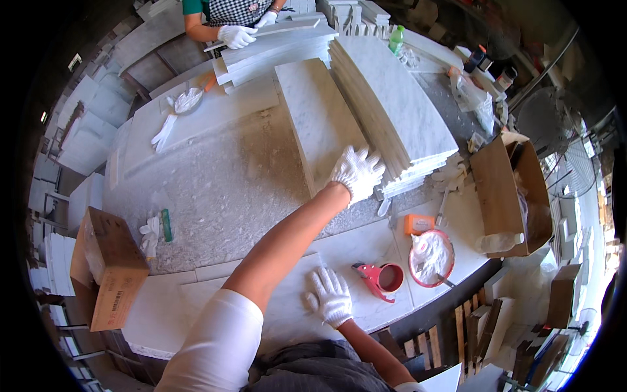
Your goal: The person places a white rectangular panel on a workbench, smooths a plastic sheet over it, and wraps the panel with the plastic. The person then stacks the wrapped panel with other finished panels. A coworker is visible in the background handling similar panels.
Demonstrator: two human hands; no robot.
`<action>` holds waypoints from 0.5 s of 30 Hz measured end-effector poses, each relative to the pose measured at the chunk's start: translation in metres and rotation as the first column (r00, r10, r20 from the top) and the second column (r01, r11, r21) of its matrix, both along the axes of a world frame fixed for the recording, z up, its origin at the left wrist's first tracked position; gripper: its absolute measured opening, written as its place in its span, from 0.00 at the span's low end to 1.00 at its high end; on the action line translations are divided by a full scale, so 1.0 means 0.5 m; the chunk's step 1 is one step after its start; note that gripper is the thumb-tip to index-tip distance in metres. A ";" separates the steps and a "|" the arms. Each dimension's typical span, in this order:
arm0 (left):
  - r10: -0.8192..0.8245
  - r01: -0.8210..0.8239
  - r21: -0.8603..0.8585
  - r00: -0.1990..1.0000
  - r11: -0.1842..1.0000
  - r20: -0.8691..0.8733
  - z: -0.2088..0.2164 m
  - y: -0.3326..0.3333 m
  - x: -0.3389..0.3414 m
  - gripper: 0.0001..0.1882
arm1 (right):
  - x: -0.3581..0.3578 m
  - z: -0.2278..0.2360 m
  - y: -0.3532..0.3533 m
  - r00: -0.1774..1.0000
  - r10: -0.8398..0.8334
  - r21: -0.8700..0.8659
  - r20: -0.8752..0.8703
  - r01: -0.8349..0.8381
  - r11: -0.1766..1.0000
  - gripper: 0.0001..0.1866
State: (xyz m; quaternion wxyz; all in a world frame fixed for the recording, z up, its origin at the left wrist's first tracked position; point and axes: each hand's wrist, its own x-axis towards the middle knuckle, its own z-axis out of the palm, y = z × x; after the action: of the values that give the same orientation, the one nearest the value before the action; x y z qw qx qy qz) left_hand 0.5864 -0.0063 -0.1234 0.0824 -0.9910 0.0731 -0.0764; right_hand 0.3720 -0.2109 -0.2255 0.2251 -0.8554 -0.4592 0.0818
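Note:
My left hand (356,174), in a white knitted glove, reaches forward. Its fingers are spread over the near right end of a long pale marble slab (320,117), beside a tall stack of marble slabs (395,98). Palm down on the white slab (261,297) along the near edge lies my right hand (332,297), also gloved, fingers stretched out. Just right of it sits a red tape dispenser (377,279). Further right is a red-rimmed bowl (450,245) of white paste (431,256) with a tool handle sticking out.
Across the table a gloved co-worker (238,36) handles a strip at another slab stack (281,55). Cardboard boxes stand at left (117,274) and right (506,196). An orange box (419,224), a green bottle (396,39), loose gloves (149,236) and a fan (568,160) are around.

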 end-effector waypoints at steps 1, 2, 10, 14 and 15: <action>0.000 0.000 0.013 1.000 1.000 -0.016 0.009 0.001 0.006 0.19 | 0.008 0.003 0.004 1.000 -0.002 0.016 -0.002 0.002 1.000 0.31; 0.005 -0.003 0.024 0.998 1.000 -0.055 0.020 -0.002 0.006 0.18 | 0.009 0.005 0.005 1.000 0.000 0.018 -0.001 0.000 1.000 0.30; -0.035 0.009 -0.215 0.992 0.977 -0.118 0.046 0.055 -0.055 0.20 | 0.012 0.007 0.010 1.000 0.012 0.080 -0.027 -0.010 0.997 0.31; 0.585 -0.427 -0.508 0.786 0.748 0.200 0.064 0.149 -0.063 0.27 | 0.010 -0.006 0.002 1.000 -0.001 -0.005 -0.031 0.001 1.000 0.31; 0.761 -0.555 -0.606 0.634 0.571 0.137 0.074 0.177 -0.059 0.32 | 0.013 -0.008 0.004 0.999 -0.007 -0.011 -0.032 0.007 1.000 0.31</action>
State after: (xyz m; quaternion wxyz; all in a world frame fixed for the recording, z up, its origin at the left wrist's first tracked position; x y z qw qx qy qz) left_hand 0.5571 0.0825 -0.0863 -0.1473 -0.8912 -0.3502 -0.2476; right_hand 0.3782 -0.2090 -0.2294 0.2280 -0.8569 -0.4520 0.0972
